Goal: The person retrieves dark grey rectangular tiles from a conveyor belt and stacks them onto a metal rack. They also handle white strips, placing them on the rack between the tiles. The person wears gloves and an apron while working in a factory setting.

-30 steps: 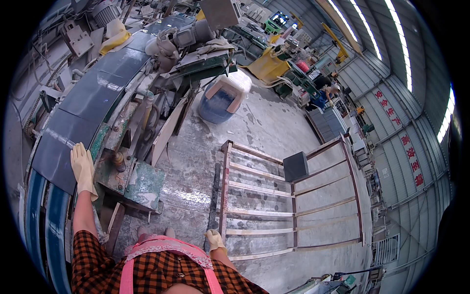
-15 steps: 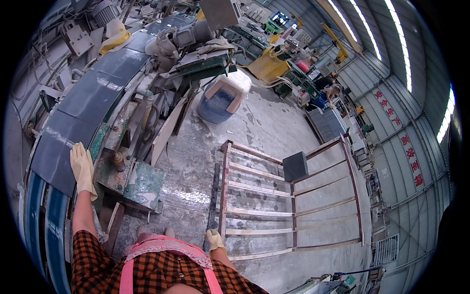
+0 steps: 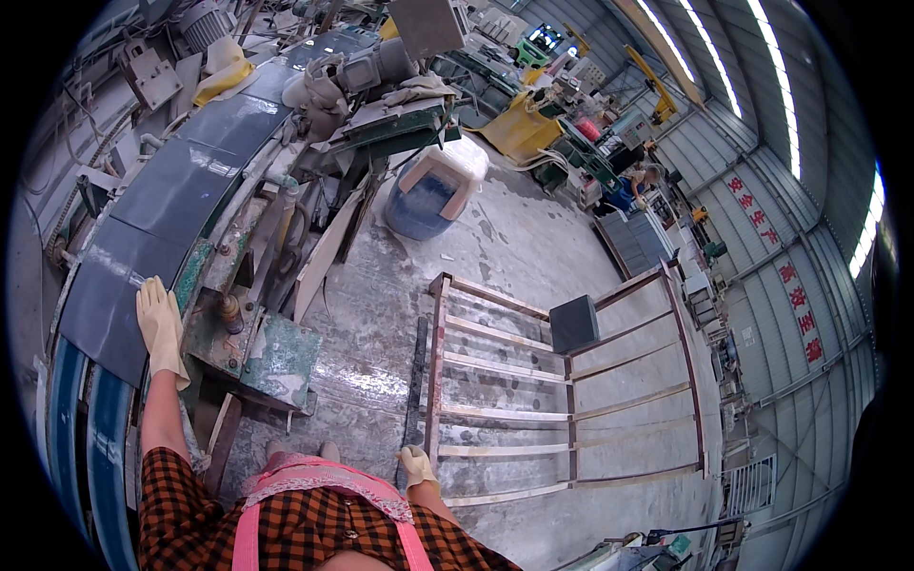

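Note:
My left hand point(image 3: 160, 328), in a pale rubber glove, rests flat on the near corner of a dark grey stone slab point(image 3: 114, 285) that lies on a long conveyor line point(image 3: 190, 181). My right hand point(image 3: 417, 468), also gloved, hangs low beside a thin dark stone strip point(image 3: 416, 381) that stands on edge against the left post of a rusty metal rack point(image 3: 533, 400); whether it grips the strip is unclear. A dark square tile point(image 3: 574, 323) leans on the rack's middle rail.
More dark slabs point(image 3: 233, 119) run along the conveyor toward a grinding machine point(image 3: 381, 86). A green metal plate point(image 3: 278, 360) juts out below the line. A blue and white drum point(image 3: 433, 186) stands on the wet concrete floor point(image 3: 533, 247). Yellow machinery point(image 3: 519, 128) and a distant person point(image 3: 640, 176) are behind.

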Demonstrator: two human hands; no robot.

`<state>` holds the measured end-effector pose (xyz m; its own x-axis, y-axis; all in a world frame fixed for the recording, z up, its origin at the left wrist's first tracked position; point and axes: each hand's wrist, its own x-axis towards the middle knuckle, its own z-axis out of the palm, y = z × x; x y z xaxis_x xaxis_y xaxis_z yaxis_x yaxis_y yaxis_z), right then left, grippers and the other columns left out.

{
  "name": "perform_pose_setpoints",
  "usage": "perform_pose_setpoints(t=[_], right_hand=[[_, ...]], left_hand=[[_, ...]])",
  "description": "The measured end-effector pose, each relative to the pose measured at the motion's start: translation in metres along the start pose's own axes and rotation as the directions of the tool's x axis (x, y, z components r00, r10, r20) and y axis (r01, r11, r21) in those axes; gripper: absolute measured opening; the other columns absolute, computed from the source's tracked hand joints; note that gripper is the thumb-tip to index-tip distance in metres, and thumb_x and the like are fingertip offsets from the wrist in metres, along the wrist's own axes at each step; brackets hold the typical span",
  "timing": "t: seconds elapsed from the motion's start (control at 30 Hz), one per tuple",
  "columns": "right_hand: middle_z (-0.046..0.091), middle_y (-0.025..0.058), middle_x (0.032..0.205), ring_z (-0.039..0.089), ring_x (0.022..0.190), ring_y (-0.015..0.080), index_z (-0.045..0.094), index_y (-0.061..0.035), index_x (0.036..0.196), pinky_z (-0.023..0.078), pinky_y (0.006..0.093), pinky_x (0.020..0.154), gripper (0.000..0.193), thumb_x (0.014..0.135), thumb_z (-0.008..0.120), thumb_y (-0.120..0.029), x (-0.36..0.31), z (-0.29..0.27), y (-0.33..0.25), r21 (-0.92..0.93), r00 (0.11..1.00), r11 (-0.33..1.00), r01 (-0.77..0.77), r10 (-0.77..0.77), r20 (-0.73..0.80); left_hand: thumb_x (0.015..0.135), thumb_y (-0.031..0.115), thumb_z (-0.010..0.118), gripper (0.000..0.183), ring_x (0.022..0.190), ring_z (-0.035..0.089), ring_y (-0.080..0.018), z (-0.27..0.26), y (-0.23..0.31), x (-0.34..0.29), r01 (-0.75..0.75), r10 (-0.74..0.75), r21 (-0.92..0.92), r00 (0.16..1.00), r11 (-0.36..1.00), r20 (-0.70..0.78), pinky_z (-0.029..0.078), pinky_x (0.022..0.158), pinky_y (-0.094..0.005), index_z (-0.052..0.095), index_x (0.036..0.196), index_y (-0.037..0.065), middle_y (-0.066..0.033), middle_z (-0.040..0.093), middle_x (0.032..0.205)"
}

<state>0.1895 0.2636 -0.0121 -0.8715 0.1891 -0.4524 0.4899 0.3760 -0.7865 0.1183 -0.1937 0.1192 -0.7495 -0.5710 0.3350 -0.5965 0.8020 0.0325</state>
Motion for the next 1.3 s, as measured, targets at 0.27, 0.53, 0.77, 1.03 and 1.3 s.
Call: perform_pose_setpoints(t=[0.27,0.53,0.77,1.03,1.3], right_hand=[[0.058,0.0127,0.074,0.054,0.07,0.0188,0.052,0.003,0.079,0.04,0.0285,0.065,0.03,0.071,0.042,-0.024,-0.004,-0.001,-0.008,0.01,0.998,0.998,-0.058,0.058,-0.007],[0.058,0.0123,0.073,0.054,0.069,0.0184,0.053,0.0025,0.078,0.04,0.0287,0.064,0.029,0.071,0.042,-0.024,0.003,0.0,0.008,0.03,1.0,0.999,0.017,-0.017,0.005],[0.059,0.011,0.073,0.053,0.066,0.0173,0.054,0.0012,0.076,0.04,0.0282,0.061,0.029,0.07,0.041,-0.024,0.008,0.001,0.02,0.023,0.999,0.999,-0.035,0.036,-0.029],[0.058,0.0092,0.072,0.053,0.067,0.0144,0.052,0.0029,0.083,0.041,0.0257,0.062,0.029,0.072,0.043,-0.022,-0.003,-0.001,-0.005,-0.002,0.999,1.0,0.0,0.0,0.034],[0.058,0.0118,0.072,0.054,0.068,0.0177,0.053,0.0022,0.078,0.04,0.0274,0.062,0.028,0.071,0.042,-0.023,-0.008,0.0,-0.016,0.003,1.0,1.0,-0.005,0.005,0.03]], left_hand=[[0.082,0.019,0.032,0.036,0.108,0.033,-0.0247,0.0,0.0,0.0,-0.015,0.015,-0.015,0.999,1.0,-0.028,0.022,0.092,-0.0325,0.037,0.11,-0.003,-0.0142,0.041,0.112],[0.082,0.019,0.032,0.036,0.107,0.034,-0.0249,-0.005,0.001,0.0,-0.009,0.009,-0.006,1.0,1.0,-0.012,0.023,0.092,-0.0324,0.037,0.11,-0.003,-0.0144,0.041,0.112],[0.082,0.019,0.032,0.036,0.107,0.034,-0.0245,-0.004,0.001,0.0,-0.016,0.016,-0.001,1.0,1.0,-0.021,0.023,0.092,-0.0327,0.038,0.109,-0.004,-0.0141,0.041,0.111],[0.082,0.019,0.032,0.036,0.107,0.034,-0.0242,0.0,-0.001,0.0,-0.014,0.014,-0.007,0.999,1.0,-0.042,0.023,0.092,-0.0329,0.038,0.11,-0.003,-0.0137,0.042,0.111],[0.082,0.02,0.032,0.037,0.108,0.033,-0.0243,0.001,-0.001,0.0,-0.015,0.016,0.006,1.0,1.0,-0.017,0.021,0.093,-0.0327,0.037,0.111,-0.002,-0.0137,0.04,0.112]])
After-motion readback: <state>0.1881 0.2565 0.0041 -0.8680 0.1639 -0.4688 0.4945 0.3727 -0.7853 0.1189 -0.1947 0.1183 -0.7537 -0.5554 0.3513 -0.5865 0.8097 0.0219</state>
